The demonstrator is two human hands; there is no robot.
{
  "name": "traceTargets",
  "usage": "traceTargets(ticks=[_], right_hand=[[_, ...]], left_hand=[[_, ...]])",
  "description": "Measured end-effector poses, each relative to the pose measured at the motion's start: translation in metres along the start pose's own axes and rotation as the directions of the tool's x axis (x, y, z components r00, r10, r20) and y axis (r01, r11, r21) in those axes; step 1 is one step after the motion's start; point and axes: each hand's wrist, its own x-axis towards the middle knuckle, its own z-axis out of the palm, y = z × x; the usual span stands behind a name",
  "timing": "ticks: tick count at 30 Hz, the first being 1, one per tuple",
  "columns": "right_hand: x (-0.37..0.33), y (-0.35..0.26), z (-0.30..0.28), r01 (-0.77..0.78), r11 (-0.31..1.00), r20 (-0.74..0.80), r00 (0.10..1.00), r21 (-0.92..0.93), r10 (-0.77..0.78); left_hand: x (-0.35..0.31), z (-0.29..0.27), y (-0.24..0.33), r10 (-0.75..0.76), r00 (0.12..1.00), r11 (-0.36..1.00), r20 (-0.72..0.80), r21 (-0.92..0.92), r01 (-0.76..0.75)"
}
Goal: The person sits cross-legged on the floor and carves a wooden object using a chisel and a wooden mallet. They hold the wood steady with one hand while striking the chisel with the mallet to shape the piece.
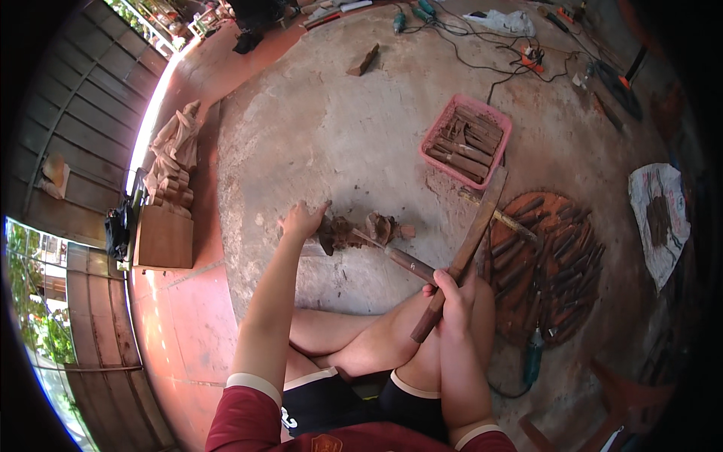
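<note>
My left hand [304, 221] reaches forward with its fingers spread, at the left end of a dark, rough carved piece of wood [354, 232]. That carving lies on the floor in front of my crossed legs. In my right hand [453, 300], above my right leg, is a long brown wooden bar [482, 215], slanting up and to the right. The same hand also has the butt of a chisel [410, 263] at its fingers. The chisel's wooden handle angles left and its thin blade points at the carving; whether the tip touches it I cannot tell. A pale block [319, 248] is partly visible beneath my left hand.
A pink basket [432, 157] of wooden-handled tools stands ahead to the right. Nearer is a round brown mat [520, 203] covered with several chisels. A teal power tool [533, 361] lies beside it. Carved figures [175, 151] and a box [163, 237] stand left. Cords [467, 56] trail farther off.
</note>
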Motion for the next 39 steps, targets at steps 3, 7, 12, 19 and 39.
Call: traceTargets(ticks=[3,7,12,19,39], right_hand=[[0.000,0.000,0.002,-0.022,1.000,0.005,1.000,0.003,0.022],[0.002,-0.003,0.003,-0.047,0.999,0.016,0.999,-0.027,0.048],[0.001,-0.001,0.005,-0.071,0.997,0.041,0.997,-0.031,0.072],[0.001,-0.004,0.007,-0.068,0.998,0.004,0.998,-0.004,0.068],[0.001,0.000,0.006,-0.087,0.995,0.026,0.996,-0.039,0.088]], left_hand=[[0.006,0.010,-0.011,0.289,0.956,0.941,-0.052,-0.170,-0.294],[-0.019,0.003,0.000,0.689,0.719,0.717,0.091,-0.229,-0.658],[-0.034,0.020,-0.004,0.755,0.650,0.640,0.087,0.121,-0.759],[-0.022,0.016,0.008,0.710,0.653,0.618,0.263,0.213,-0.757],[-0.010,0.036,0.005,0.434,0.650,0.877,0.624,-0.127,-0.463]])
